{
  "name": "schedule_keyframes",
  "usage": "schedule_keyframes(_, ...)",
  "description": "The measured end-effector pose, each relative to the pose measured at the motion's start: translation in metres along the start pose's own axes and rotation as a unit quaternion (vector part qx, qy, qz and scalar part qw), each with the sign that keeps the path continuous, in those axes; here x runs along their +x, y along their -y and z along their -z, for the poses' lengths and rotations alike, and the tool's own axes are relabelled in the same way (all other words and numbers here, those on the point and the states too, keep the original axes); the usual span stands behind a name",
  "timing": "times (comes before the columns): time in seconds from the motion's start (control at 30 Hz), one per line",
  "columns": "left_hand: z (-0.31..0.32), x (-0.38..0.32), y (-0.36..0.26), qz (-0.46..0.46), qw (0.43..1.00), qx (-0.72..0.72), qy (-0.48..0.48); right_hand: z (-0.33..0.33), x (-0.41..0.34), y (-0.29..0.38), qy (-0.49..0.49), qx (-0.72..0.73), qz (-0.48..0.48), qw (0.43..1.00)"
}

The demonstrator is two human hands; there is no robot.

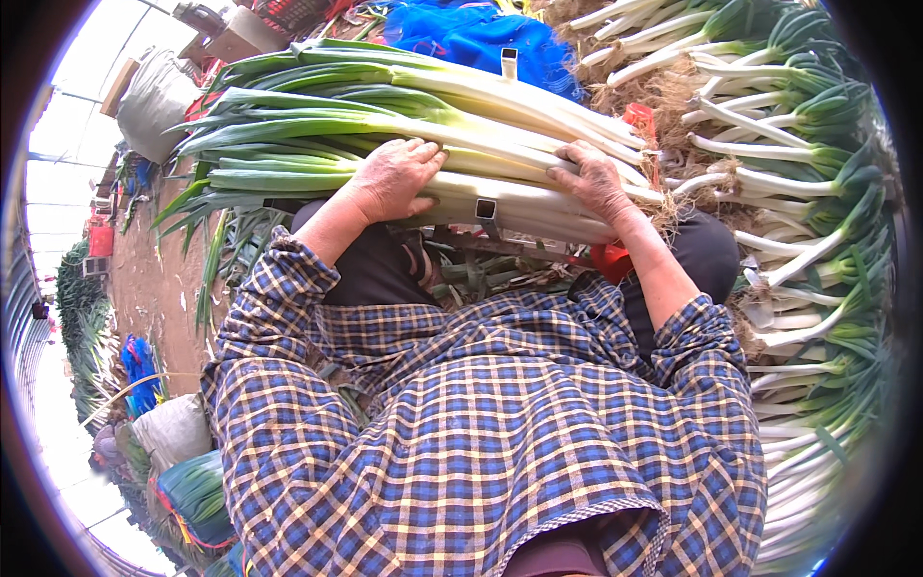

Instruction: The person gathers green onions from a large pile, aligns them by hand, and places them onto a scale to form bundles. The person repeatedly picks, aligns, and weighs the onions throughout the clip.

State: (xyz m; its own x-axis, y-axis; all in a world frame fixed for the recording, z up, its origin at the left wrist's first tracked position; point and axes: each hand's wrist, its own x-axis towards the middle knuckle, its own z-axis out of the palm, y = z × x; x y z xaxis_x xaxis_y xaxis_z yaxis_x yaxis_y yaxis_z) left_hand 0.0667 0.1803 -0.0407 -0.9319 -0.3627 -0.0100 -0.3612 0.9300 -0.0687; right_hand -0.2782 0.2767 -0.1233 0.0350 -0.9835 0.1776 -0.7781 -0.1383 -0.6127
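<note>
A thick bundle of long green onions (490, 137) lies crosswise before me, green leaves to the left, white stalks and roots to the right. It rests between upright square metal tubes of a low stand (487, 225). My left hand (400, 177) grips the stalks near the middle, thumb on the near side. Nearer the root end, my right hand (595, 180) curls its fingers over the white stalks. A red band (613, 261) hangs below the root end, and red material also shows beyond the bundle. The stalks hide most of the stand.
Many loose green onions (786, 187) with roots lie in rows along my right. Blue netting (476, 43) is heaped beyond the stand. To the left are bare ground (155, 281), a pale sack (155, 104) and a tied onion bundle (196, 498). Trimmed leaves (249, 241) litter the ground.
</note>
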Motion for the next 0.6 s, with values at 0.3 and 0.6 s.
schedule_keyframes(0.3,0.006,0.004,0.017,0.092,0.995,0.009,-0.033,0.005,-0.004,0.008,0.022,-0.006,0.046,0.999)
schedule_keyframes(0.6,-0.003,0.000,0.013,0.030,0.999,-0.008,-0.010,0.000,-0.007,0.006,0.030,0.048,0.037,0.998)
